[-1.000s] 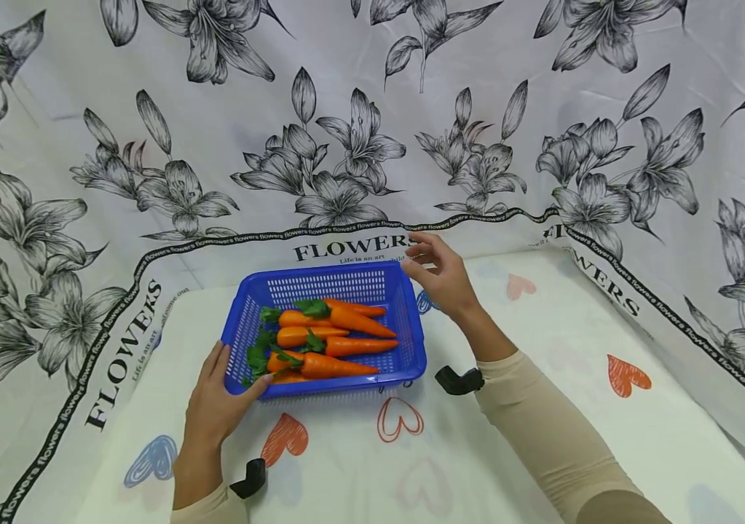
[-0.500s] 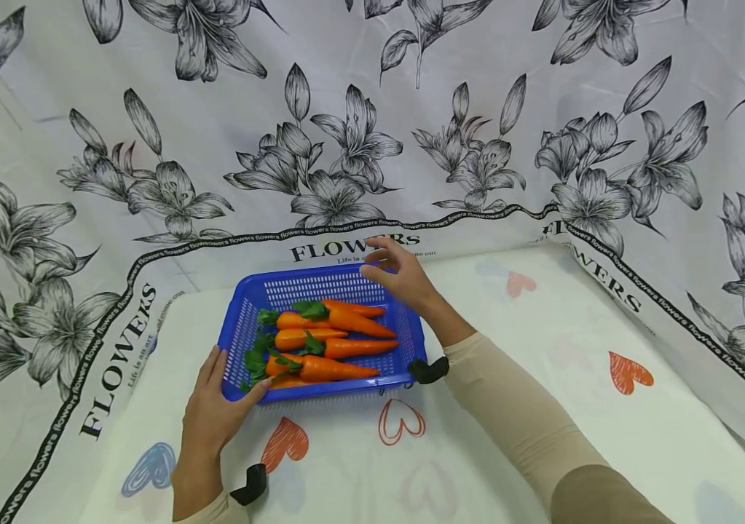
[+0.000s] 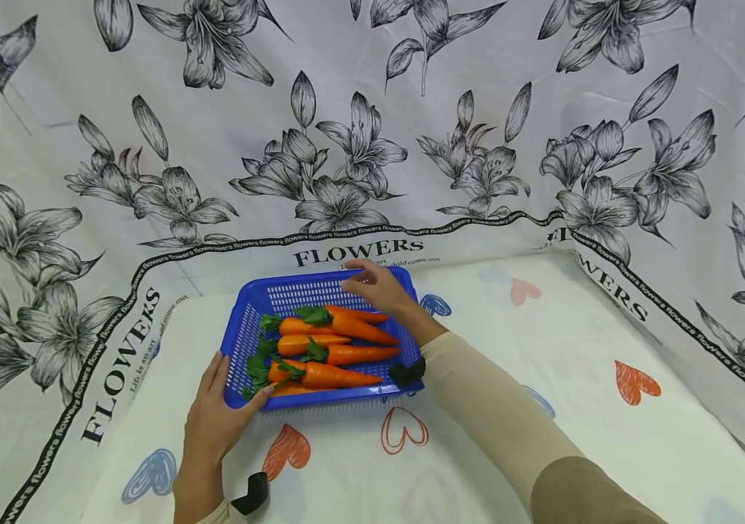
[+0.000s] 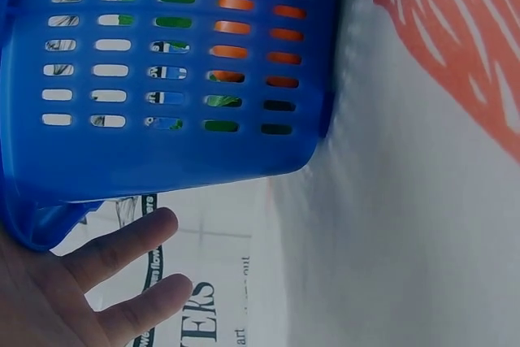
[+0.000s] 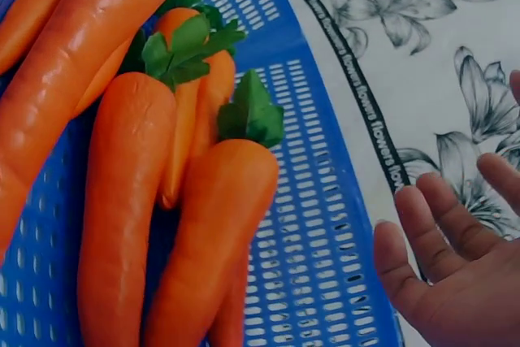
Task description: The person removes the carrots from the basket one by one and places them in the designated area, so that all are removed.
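A blue plastic basket (image 3: 339, 397) with slotted walls holds several orange carrots (image 3: 339, 375) with green leafy tops, lying roughly side by side. My left hand (image 3: 215, 407) rests at its front left corner, thumb at the front rim and fingers along the left side. In the left wrist view, two fingers (image 4: 122, 253) extend straight past the slotted wall. My right hand (image 3: 379, 287) hovers over the back right part of the basket, holding nothing. From the right wrist, its fingers (image 5: 431, 225) look loosely bent and spread, beyond the rim from the carrots (image 5: 215, 225).
The basket stands on a table with a white heart-print cloth (image 3: 490, 451). Behind and at both sides hangs a white curtain (image 3: 477, 44) with black flower drawings. Black wrist mounts (image 3: 254, 493) sit at both cuffs; the right one overlaps the basket's front right corner in the head view.
My right hand has moved left, from beside the basket's back right corner to over the basket. The left hand stays at the front left corner, and the carrots have not moved.
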`<state>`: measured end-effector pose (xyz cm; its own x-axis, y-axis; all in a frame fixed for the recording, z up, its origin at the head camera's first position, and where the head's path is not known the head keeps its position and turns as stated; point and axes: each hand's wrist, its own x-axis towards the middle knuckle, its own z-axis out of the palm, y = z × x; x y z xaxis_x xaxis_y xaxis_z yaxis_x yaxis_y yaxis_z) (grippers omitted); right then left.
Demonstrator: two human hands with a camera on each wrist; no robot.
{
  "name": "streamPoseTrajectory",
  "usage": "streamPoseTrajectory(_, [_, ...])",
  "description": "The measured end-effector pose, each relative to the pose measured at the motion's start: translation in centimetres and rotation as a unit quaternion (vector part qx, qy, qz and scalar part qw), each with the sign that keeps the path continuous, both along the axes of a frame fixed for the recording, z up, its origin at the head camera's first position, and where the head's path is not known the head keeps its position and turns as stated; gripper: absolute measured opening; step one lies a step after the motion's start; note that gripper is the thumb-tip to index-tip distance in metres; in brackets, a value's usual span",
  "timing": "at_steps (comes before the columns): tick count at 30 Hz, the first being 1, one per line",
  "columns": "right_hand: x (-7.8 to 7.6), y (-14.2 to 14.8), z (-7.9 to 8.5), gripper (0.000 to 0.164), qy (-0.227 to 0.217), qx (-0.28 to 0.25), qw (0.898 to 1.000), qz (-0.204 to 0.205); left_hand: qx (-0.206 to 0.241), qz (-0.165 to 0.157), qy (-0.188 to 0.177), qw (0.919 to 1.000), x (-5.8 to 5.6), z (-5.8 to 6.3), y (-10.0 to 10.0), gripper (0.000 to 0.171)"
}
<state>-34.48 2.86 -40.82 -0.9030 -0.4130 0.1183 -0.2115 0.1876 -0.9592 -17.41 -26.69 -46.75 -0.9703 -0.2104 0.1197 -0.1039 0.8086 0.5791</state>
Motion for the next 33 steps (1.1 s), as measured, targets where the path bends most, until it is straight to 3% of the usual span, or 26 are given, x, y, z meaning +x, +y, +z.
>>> streamPoseTrajectory(7, [-0.7, -0.3, -0.9, 0.055, -0.039, 0.02, 0.999, 0.013, 0.002, -0.002, 0.014, 0.9999, 0.0, -0.2, 0.2, 0.106])
streamPoseTrajectory(17, [-1.8, -0.4, -3.1, 0.054, -0.045, 0.167, 0.984, 0.052, -0.005, 0.007, 0.001, 1.0, 0.1, -0.3, 0.5, 0.106])
streamPoseTrajectory(24, [-1.9, -0.5, -3.4, 0.052, -0.08, 0.174, 0.978, 0.089, -0.006, 0.015, -0.002, 0.9999, -0.1, 0.0, 0.6, 0.106])
streamPoseTrajectory(33, [-1.9, -0.9, -4.3, 0.049, -0.044, 0.253, 0.961, 0.104, -0.009, 0.016, 0.01, 0.9998, -0.2, -0.2, 0.3, 0.107])
